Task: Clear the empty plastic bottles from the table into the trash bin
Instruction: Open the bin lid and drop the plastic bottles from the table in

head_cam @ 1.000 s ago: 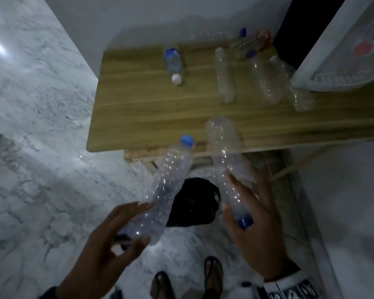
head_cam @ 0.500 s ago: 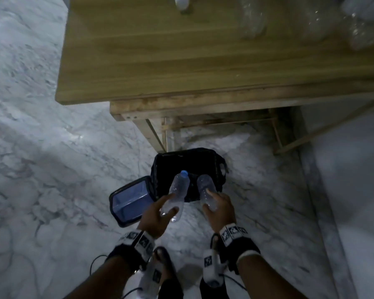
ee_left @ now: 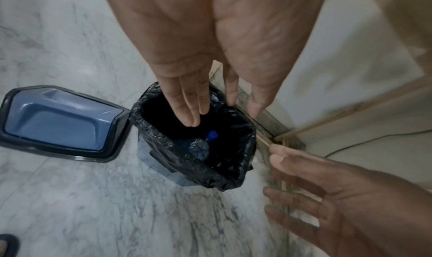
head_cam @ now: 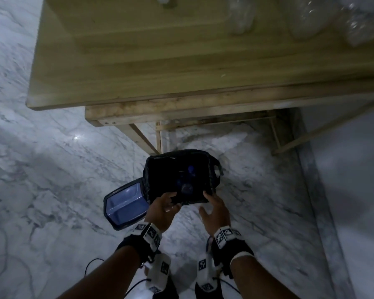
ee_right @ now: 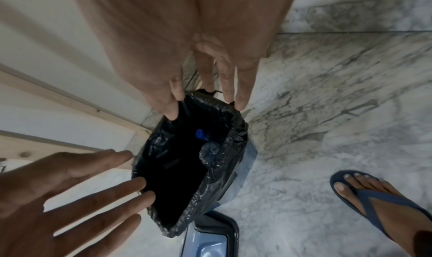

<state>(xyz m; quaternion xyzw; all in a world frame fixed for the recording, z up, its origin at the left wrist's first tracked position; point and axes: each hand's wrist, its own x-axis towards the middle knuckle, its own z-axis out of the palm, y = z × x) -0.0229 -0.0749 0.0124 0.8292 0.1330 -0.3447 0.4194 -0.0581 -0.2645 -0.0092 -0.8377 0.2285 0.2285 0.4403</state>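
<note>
Both hands hang empty over the trash bin at the centre of the frame, the left hand and right hand with fingers spread, holding nothing. Two bottles lie inside the bin (lid set aside at lower left, leaving the mouth free). More bottles wait on the table at upper right.

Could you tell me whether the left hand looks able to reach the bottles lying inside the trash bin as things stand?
Probably yes: the left hand hangs open over the trash bin, whose lid lies beside it, leaving the bottles uncovered.
</note>
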